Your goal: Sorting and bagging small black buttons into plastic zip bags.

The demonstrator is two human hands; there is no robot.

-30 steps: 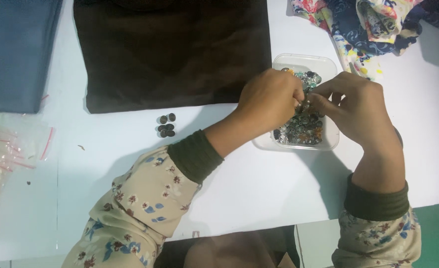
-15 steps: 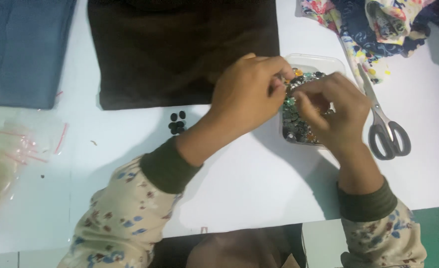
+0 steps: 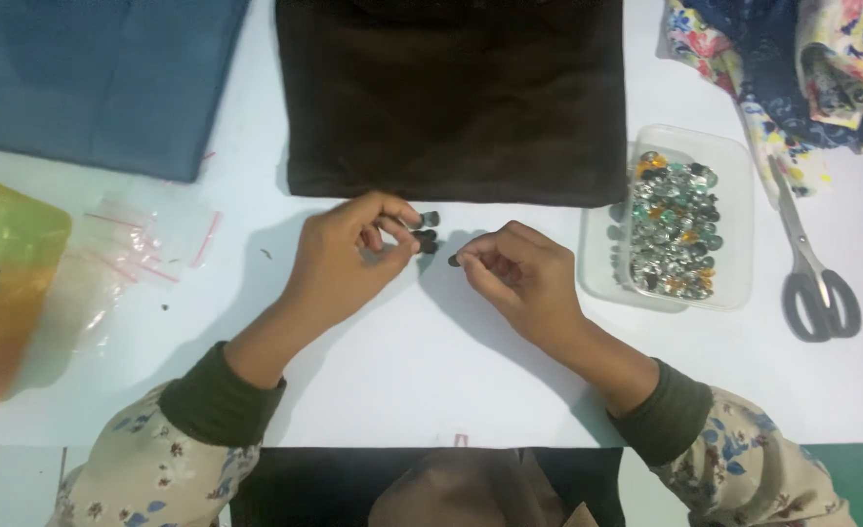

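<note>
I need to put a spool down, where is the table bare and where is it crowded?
Bare: the white table between the two forearms, and the strip below the clear tray and scissors. Crowded: between both hands, where small dark buttons lie, and at left by the plastic bags.

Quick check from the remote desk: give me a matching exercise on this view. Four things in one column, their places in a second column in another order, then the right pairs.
Things:
1. scissors
2. clear tray of beads
3. dark brown cloth
4. small dark buttons

Places:
A. at the fingertips of the left hand
B. far right of the white table, right of the tray
C. top middle, above both hands
D. just right of the right hand

Pairs: 1-B, 2-D, 3-C, 4-A
</note>
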